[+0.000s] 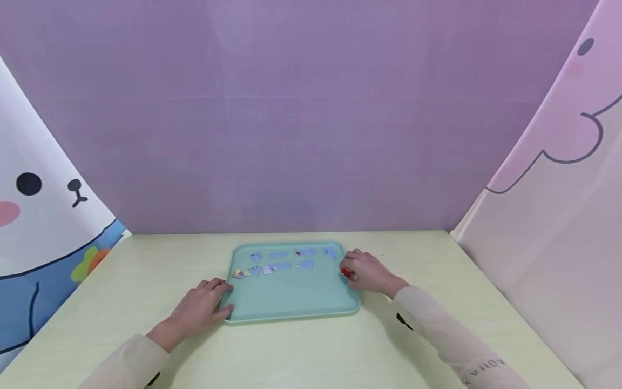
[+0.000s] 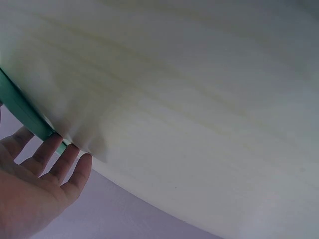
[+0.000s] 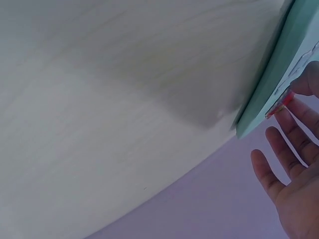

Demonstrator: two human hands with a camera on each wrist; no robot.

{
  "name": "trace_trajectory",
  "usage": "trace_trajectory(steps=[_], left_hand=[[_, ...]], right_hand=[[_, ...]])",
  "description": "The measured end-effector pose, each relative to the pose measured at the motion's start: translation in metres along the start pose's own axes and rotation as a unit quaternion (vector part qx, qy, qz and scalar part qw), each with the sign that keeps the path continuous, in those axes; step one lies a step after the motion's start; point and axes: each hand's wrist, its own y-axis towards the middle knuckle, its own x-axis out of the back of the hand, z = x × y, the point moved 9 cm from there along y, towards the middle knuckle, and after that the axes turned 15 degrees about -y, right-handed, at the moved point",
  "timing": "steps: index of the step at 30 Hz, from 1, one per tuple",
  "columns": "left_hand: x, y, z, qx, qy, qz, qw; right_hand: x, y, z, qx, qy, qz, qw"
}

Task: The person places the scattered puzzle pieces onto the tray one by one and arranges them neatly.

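Observation:
A mint-green tray (image 1: pixel 286 302) lies on the table with several flat blue puzzle pieces (image 1: pixel 305 264) on it, set out in two rows. At the row's left end, a piece with yellow and red patches (image 1: pixel 238 274) lies against a blue one. My right hand (image 1: pixel 366 272) pinches a small red puzzle piece (image 1: pixel 347 272) between thumb and fingertips over the tray's right rim; in the right wrist view the red piece (image 3: pixel 280 103) shows at the fingertips. On the left, my left hand (image 1: pixel 201 305) rests relaxed fingers and thumb at the tray's left edge.
A pale wooden table (image 1: pixel 291 356) bears the tray. Behind it rises a purple backdrop (image 1: pixel 291 135). Printed cartoon cloths hang at the left (image 1: pixel 53 227) and the right (image 1: pixel 554 178) of the table.

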Motion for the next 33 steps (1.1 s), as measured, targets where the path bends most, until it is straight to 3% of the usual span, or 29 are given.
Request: trace_trajectory(steps=[11,33], left_hand=[[0.002,-0.001,-0.001,-0.001,-0.001,-0.004,1.0],[0.003,-0.002,-0.002,0.002,-0.003,-0.001,1.0]], right_hand=[[-0.017,0.018,0.005,0.002,-0.001,0.031,0.9995],[-0.021,0.038,0.016,0.001,0.017,0.046,0.9988]])
